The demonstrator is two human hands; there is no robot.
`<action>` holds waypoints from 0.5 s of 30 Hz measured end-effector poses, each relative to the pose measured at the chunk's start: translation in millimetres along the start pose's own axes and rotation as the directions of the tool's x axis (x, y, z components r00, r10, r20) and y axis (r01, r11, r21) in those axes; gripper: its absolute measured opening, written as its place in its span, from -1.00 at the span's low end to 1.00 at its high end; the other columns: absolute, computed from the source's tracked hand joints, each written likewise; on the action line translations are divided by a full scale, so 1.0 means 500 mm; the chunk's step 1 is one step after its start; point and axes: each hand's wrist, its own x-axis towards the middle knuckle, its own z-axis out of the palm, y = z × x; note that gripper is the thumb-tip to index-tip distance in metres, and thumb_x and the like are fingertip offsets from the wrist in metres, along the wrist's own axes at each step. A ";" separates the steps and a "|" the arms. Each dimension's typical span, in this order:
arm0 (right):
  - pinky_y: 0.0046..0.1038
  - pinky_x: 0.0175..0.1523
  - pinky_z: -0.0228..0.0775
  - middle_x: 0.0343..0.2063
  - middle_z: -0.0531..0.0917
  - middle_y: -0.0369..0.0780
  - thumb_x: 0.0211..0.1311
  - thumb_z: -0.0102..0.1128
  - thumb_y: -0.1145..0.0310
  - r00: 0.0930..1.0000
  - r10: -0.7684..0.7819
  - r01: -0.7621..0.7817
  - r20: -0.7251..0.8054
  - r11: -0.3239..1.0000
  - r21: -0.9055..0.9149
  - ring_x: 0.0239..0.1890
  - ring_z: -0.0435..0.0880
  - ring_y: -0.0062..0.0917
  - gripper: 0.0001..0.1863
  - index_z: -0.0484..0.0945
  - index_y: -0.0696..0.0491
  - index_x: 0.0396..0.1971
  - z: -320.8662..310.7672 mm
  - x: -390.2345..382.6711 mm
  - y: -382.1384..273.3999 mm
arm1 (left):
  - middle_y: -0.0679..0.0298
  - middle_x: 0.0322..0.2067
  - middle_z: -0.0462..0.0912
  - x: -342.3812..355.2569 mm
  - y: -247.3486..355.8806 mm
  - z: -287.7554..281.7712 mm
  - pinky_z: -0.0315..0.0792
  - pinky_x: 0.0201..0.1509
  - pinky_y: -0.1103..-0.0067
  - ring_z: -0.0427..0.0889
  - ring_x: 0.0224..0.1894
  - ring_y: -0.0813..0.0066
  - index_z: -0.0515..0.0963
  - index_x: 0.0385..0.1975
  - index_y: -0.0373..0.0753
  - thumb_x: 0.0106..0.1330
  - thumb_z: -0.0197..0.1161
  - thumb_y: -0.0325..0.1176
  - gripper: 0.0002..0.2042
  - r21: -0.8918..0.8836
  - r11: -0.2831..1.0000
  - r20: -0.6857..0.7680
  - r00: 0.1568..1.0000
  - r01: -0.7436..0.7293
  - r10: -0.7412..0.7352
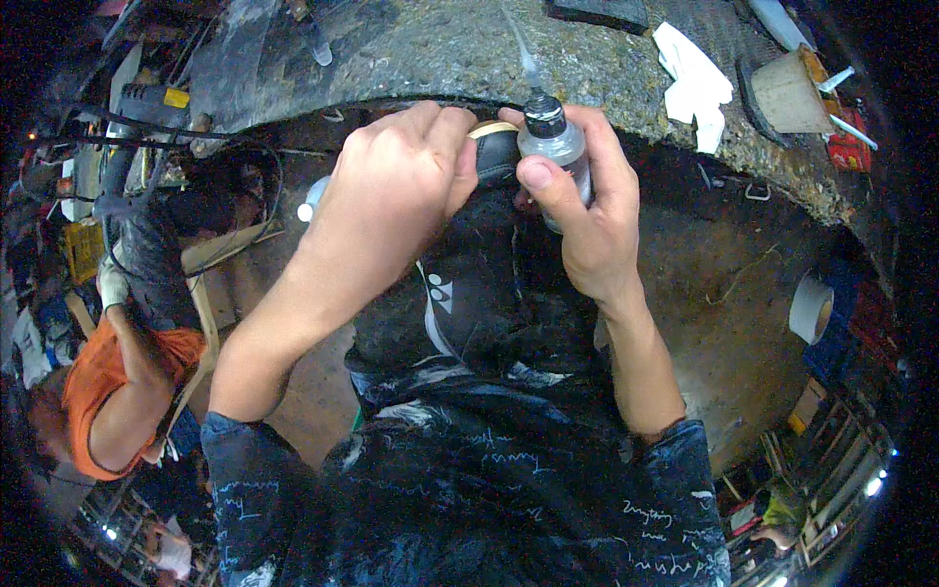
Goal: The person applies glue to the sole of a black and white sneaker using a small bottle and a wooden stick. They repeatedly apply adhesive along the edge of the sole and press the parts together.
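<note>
Clear plastic bottle [560, 149], black-capped, is gripped in the person's right hand [599, 205], its top pointing toward a rough, stained workbench [421, 59]. Just left of it, the curled left hand [406, 171] grasps a black piece with a tan rim [497, 159], near the bench edge. A white sheet [693, 86] lies farther right on the bench.
</note>
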 end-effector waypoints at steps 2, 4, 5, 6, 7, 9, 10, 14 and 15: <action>-0.46 -0.11 0.56 -0.27 0.76 -0.25 0.39 0.56 0.17 0.999 -0.036 0.037 0.008 0.996 -0.081 -0.24 0.70 -0.62 -0.54 0.63 0.14 0.09 -0.005 0.006 0.002 | -0.01 -0.33 0.70 0.005 -0.011 -0.004 0.71 -0.16 0.18 0.79 -0.27 -0.07 0.64 -0.13 -0.39 0.47 0.35 -0.42 -0.85 -0.031 0.999 0.033 0.999 -0.032 0.033; -0.45 -0.12 0.56 -0.28 0.76 -0.24 0.38 0.58 0.16 0.998 -0.057 0.060 0.024 0.989 -0.132 -0.26 0.70 -0.60 -0.53 0.63 0.14 0.08 -0.010 0.010 0.002 | -0.02 -0.32 0.71 0.005 -0.013 -0.008 0.71 -0.13 0.17 0.79 -0.25 -0.07 0.65 -0.11 -0.40 0.48 0.34 -0.41 -0.84 -0.039 0.999 0.084 0.996 -0.016 0.019; -0.44 -0.13 0.57 -0.28 0.76 -0.23 0.37 0.59 0.16 0.997 -0.066 0.070 0.034 0.987 -0.145 -0.27 0.70 -0.59 -0.53 0.63 0.14 0.07 -0.014 0.012 0.001 | -0.03 -0.31 0.71 0.006 -0.014 -0.009 0.71 -0.12 0.16 0.79 -0.23 -0.08 0.65 -0.10 -0.41 0.49 0.33 -0.41 -0.83 -0.040 0.999 0.111 0.994 -0.006 0.010; -0.44 -0.14 0.57 -0.29 0.76 -0.23 0.36 0.60 0.15 0.996 -0.075 0.081 0.048 0.985 -0.150 -0.28 0.71 -0.57 -0.52 0.63 0.15 0.07 -0.016 0.014 0.000 | -0.03 -0.31 0.71 0.008 -0.015 -0.011 0.71 -0.11 0.16 0.79 -0.23 -0.08 0.65 -0.11 -0.41 0.49 0.33 -0.41 -0.83 -0.040 0.999 0.116 0.993 -0.009 0.014; -0.46 -0.08 0.57 -0.18 0.78 -0.23 0.40 0.55 0.19 0.996 -0.062 0.072 0.068 0.984 -0.162 -0.23 0.71 -0.60 -0.54 0.62 0.16 0.11 -0.018 0.014 -0.002 | -0.04 -0.30 0.71 0.009 -0.015 -0.012 0.71 -0.11 0.16 0.79 -0.23 -0.09 0.65 -0.12 -0.41 0.49 0.33 -0.41 -0.84 -0.042 0.999 0.122 0.992 -0.012 0.017; -0.52 0.04 0.58 0.03 0.81 -0.22 0.48 0.45 0.25 0.993 -0.040 0.059 0.111 0.983 -0.173 -0.11 0.70 -0.65 -0.55 0.61 0.18 0.20 -0.020 0.014 -0.004 | -0.05 -0.30 0.71 0.011 -0.016 -0.014 0.70 -0.11 0.15 0.80 -0.23 -0.10 0.64 -0.15 -0.41 0.48 0.33 -0.42 -0.85 -0.018 1.000 0.143 0.989 -0.022 0.024; -0.51 0.06 0.58 0.02 0.81 -0.22 0.47 0.46 0.25 0.992 -0.043 0.067 0.118 0.976 -0.209 -0.09 0.71 -0.64 -0.55 0.61 0.18 0.20 -0.020 0.013 -0.004 | -0.06 -0.31 0.71 0.012 -0.016 -0.015 0.70 -0.12 0.14 0.80 -0.23 -0.11 0.64 -0.16 -0.41 0.48 0.33 -0.43 -0.85 0.009 1.000 0.160 0.987 -0.028 0.026; -0.43 0.11 0.61 -0.04 0.83 -0.18 0.31 0.62 0.28 0.990 -0.122 0.135 0.068 0.961 -0.241 -0.03 0.78 -0.51 -0.49 0.65 0.17 0.15 -0.022 0.018 -0.006 | -0.08 -0.35 0.70 0.015 -0.021 -0.013 0.69 -0.15 0.14 0.79 -0.27 -0.13 0.61 -0.24 -0.41 0.43 0.35 -0.45 -0.87 0.015 1.000 0.133 0.991 0.015 -0.017; -0.38 0.06 0.65 -0.10 0.83 -0.15 0.25 0.67 0.24 0.981 -0.193 0.192 0.028 0.933 -0.305 -0.09 0.82 -0.41 -0.48 0.68 0.15 0.10 -0.028 0.020 -0.009 | -0.08 -0.36 0.71 0.016 -0.023 -0.011 0.69 -0.16 0.14 0.79 -0.28 -0.13 0.61 -0.26 -0.41 0.42 0.35 -0.45 -0.87 0.022 1.000 0.129 0.991 0.021 -0.024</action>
